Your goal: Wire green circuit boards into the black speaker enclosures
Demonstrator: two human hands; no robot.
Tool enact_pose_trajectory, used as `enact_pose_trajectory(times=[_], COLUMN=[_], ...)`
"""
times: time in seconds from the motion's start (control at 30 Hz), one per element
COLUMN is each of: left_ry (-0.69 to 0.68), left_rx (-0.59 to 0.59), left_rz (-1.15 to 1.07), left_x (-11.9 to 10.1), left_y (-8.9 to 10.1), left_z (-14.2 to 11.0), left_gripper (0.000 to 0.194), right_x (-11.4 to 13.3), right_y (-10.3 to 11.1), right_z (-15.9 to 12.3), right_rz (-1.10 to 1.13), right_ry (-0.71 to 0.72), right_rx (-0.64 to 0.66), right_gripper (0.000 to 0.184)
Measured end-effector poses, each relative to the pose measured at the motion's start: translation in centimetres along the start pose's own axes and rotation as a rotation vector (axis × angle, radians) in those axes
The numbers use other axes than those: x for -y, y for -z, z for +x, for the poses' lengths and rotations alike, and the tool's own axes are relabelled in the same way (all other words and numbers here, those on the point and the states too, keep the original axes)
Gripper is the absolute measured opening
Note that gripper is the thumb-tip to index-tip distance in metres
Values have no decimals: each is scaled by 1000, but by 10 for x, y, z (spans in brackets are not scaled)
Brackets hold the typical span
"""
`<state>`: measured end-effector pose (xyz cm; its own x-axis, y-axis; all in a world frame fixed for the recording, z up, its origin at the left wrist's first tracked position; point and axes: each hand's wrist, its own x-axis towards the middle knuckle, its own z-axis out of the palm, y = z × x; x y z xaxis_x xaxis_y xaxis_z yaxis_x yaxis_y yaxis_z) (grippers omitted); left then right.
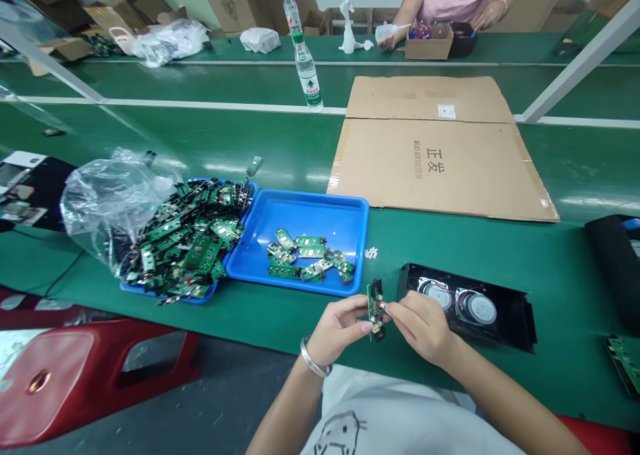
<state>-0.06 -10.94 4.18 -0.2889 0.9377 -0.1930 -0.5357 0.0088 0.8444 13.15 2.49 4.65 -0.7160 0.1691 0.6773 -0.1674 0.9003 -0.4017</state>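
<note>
We hold a board (375, 308) in our left hand (339, 332), its fingers clamped on the board's edge, above the front of the green bench (295, 308). Our right hand (423, 325) meets the board's other side, thumb and fingertips pinched together at a small red part (381, 305). Just beyond our right hand lies a black case (470, 308) with two round speakers. Left of our hands, a blue tray (300, 208) holds some boards, beside a heaped pile (193, 232) of more.

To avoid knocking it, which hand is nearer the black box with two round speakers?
Right: your right hand is at the left end of the box; your left hand is farther left.
</note>
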Motion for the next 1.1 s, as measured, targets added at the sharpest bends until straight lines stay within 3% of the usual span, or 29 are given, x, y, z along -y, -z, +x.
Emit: enact_pose_trajectory(times=[0.2, 0.4, 0.67, 0.77, 0.87, 0.93, 1.0, 1.1], left_ry=[74, 41, 16, 51, 127, 185, 236, 296], left_rx=[1, 57, 45, 17, 26, 16, -6, 1], left_rz=[-3, 119, 201, 65, 32, 90, 145, 170], left_x=[-2, -7, -5, 1, 7, 11, 15, 21], left_y=[-1, 2, 1, 0, 0, 0, -2, -11], left_z=[-1, -1, -1, 0, 0, -1, 0, 3], left_gripper=[31, 33, 34, 48, 56, 49, 45, 40], right_x=[-1, 0, 4, 3, -8, -20, -29, -35], right_y=[-2, -10, -12, 4, 39, 65, 85, 97], right_z=[-11, -16, -18, -13, -21, -39, -64, -96], right_rz=[-15, 58, 57, 31, -47, -146, -247, -339], right_ry=[35, 39, 55, 29, -40, -170, -301, -351], right_rx=[57, -60, -78, 13, 162, 282, 378, 421], right_gripper=[17, 16, 20, 17, 34, 40, 34, 20])
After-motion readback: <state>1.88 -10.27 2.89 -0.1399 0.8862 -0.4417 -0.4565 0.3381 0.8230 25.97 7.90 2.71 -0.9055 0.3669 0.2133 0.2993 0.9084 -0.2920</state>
